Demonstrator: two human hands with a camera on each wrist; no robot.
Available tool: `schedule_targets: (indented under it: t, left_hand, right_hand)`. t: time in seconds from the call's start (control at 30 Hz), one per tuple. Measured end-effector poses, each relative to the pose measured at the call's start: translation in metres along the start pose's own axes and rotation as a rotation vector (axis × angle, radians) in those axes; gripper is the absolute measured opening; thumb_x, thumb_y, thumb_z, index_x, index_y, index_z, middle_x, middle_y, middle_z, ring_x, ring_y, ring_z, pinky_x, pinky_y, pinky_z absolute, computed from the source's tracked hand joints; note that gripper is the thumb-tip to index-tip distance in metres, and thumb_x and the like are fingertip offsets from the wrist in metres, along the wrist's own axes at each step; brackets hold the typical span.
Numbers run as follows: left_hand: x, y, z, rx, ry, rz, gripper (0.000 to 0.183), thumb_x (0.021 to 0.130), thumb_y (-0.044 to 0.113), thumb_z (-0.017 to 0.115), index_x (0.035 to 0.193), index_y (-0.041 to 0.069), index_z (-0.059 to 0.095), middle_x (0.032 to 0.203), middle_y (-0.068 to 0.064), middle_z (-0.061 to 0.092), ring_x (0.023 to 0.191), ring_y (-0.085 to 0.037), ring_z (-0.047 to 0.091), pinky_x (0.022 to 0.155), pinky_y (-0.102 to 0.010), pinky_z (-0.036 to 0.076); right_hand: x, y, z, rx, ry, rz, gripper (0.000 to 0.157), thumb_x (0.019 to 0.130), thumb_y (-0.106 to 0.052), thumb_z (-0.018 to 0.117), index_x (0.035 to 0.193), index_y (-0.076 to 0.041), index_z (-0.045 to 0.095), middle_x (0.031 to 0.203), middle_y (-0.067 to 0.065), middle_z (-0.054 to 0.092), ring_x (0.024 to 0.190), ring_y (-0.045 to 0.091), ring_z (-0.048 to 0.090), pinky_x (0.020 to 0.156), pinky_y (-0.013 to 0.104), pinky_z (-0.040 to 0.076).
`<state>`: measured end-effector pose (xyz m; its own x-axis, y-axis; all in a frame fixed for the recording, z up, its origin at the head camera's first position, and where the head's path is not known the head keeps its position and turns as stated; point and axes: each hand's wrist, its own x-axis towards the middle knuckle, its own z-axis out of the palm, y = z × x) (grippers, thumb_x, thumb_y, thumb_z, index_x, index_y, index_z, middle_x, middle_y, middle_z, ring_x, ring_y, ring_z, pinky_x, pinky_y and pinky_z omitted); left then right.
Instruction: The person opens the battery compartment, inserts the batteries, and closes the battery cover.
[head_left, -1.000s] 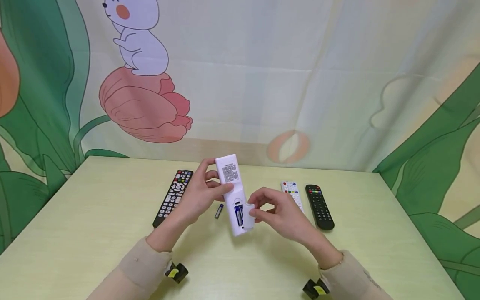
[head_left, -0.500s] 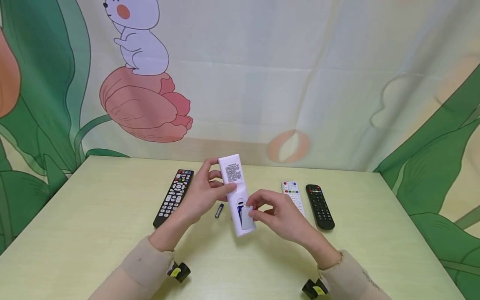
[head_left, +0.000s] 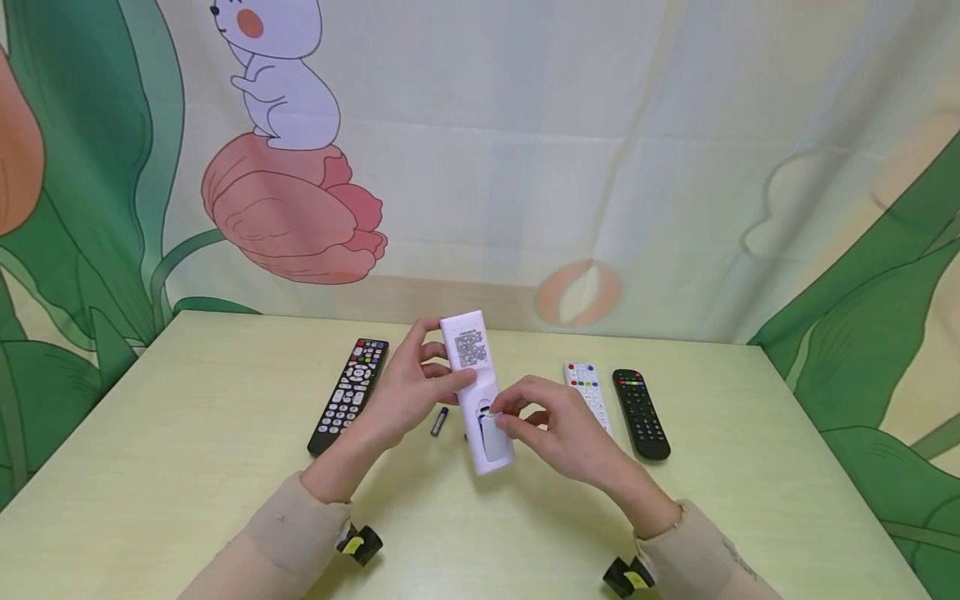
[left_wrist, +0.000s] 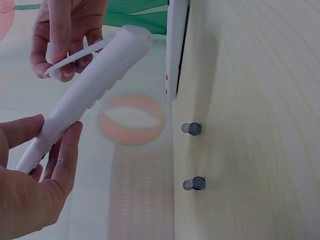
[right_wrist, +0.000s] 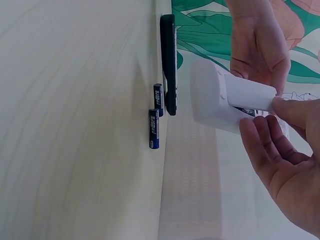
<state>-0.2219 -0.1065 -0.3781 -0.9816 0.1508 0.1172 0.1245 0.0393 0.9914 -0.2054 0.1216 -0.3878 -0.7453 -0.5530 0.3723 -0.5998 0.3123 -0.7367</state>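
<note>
White remote [head_left: 477, 397] in left hand [head_left: 408, 389], tilted cover [head_left: 494, 442] in right hand [head_left: 553, 423]

Room at the sides and front, a blocked middle
In the head view, the tabletop [head_left: 750, 467] lies open along both sides and at bottom centre, between the sleeves [head_left: 288, 521]. At the centre, the left hand [head_left: 408, 383], raised white remote [head_left: 486, 385], battery cover [head_left: 494, 442] and right hand [head_left: 555, 425] bar the way. The left wrist view shows a gap between that remote and two batteries [left_wrist: 194, 183]. A long black remote [head_left: 349, 392] obstructs left of centre; right of centre, a smaller white remote [head_left: 587, 385] and short black remote [head_left: 641, 417] leave a narrow lane; the curtain [head_left: 480, 183] closes off the rear.
</note>
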Motion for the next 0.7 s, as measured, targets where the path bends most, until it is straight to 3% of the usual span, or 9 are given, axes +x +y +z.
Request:
schedule_targets:
  t: [0.27, 0.5, 0.7]
  left_hand:
    - [0.0007, -0.0002, 0.0017, 0.006, -0.024, 0.005, 0.064, 0.092, -0.001, 0.074, 0.144, 0.009, 0.04, 0.113, -0.02, 0.063, 0.09, -0.029, 0.069, 0.074, -0.042, 0.063]
    - [-0.0004, 0.0014, 0.0051, -0.002, -0.033, 0.008, 0.063, 0.091, -0.003, 0.074, 0.143, 0.008, 0.041, 0.112, -0.021, 0.063, 0.089, -0.028, 0.069, 0.074, -0.044, 0.062]
    - [-0.0017, 0.0035, 0.0058, 0.004, -0.029, 0.016, 0.064, 0.091, -0.003, 0.074, 0.144, 0.008, 0.04, 0.112, -0.021, 0.063, 0.089, -0.028, 0.069, 0.073, -0.043, 0.063]
  right_hand:
    - [0.0028, 0.0008, 0.0011, -0.109, 0.059, -0.009, 0.012, 0.092, -0.004, 0.076, 0.099, -0.014, 0.076, 0.095, -0.005, 0.069, 0.083, 0.013, 0.063, 0.068, 0.031, 0.058]
    - [0.0024, 0.0028, 0.002, -0.116, 0.08, 0.016, 0.013, 0.09, -0.004, 0.078, 0.097, -0.015, 0.076, 0.094, -0.007, 0.066, 0.082, 0.014, 0.06, 0.067, 0.03, 0.058]
    - [0.002, 0.0025, 0.0029, -0.095, 0.096, 0.048, 0.018, 0.089, -0.004, 0.079, 0.104, -0.011, 0.071, 0.096, -0.003, 0.065, 0.085, 0.015, 0.062, 0.069, 0.032, 0.059]
